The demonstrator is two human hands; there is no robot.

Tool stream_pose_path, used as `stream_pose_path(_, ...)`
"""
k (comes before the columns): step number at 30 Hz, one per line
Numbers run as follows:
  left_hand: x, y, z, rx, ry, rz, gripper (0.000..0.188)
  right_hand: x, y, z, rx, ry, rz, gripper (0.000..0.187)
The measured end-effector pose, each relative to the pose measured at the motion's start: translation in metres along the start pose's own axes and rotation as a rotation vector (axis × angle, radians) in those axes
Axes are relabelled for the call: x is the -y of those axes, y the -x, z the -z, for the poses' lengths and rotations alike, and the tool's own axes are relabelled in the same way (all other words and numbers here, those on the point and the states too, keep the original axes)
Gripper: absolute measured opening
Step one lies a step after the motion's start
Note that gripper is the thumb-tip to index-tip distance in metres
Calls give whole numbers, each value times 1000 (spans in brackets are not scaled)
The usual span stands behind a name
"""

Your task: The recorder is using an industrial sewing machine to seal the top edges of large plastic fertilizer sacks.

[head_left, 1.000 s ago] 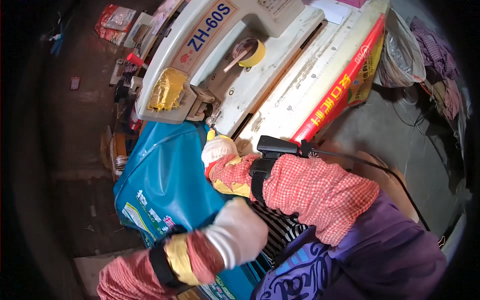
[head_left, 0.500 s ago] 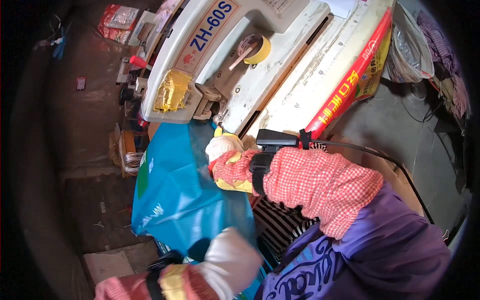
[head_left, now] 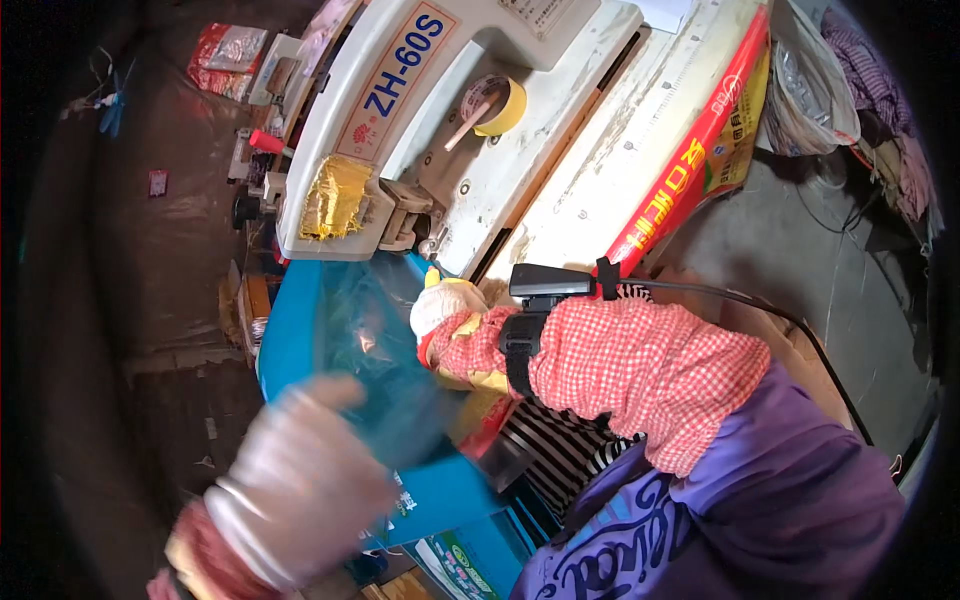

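Note:
A blue plastic woven sack (head_left: 283, 340) hangs from under the head of a sewing machine (head_left: 360, 130), spreading down toward my lap. Its upper face now looks dark and shiny, like a clear film, in the middle. My right hand (head_left: 447, 308), in a whitish glove with a yellow fingertip, is closed at the sack's edge just below the machine's presser foot (head_left: 428, 248). The glove hides most of its fingers. Over the sack's lower left side is my left hand (head_left: 310, 480), also gloved. Motion smears its fingers, so its grip does not show.
A yellow tape roll (head_left: 500, 107) rests on the machine bed. The white table (head_left: 610, 150) runs to the upper right, with a red and yellow printed sheet (head_left: 690, 160) along its edge. A white bag (head_left: 805, 90) stands beyond. A cable (head_left: 760, 308) trails from my right wrist.
My left hand has swung left and upward from the sack's lower end. The sack's face has shifted and shows a film-like surface. My right hand stays by the presser foot.

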State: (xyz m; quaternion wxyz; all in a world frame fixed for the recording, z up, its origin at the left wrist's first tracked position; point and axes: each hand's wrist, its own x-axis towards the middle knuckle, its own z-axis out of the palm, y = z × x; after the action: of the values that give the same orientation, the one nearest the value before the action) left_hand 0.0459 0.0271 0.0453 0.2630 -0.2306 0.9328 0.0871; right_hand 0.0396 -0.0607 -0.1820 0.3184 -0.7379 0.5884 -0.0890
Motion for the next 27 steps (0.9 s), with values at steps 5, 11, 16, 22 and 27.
stream_pose_path(5,-60,-67,-73,238,91,-47,17,-22,-63,-42,45,128,355,31)
stream_pose_path(11,-25,-79,-79,132,-103,58,11,-11,-25,-37,-251,78,153,20)
stream_pose_path(16,39,-59,-25,-39,-303,-114,35,-30,16,-29,-257,1,138,13)
stream_pose_path(22,49,-35,8,41,-177,-132,18,-44,22,-34,-369,3,125,9)
stream_pose_path(27,-44,-54,-101,217,-162,16,8,-20,-13,-44,-662,123,127,11)
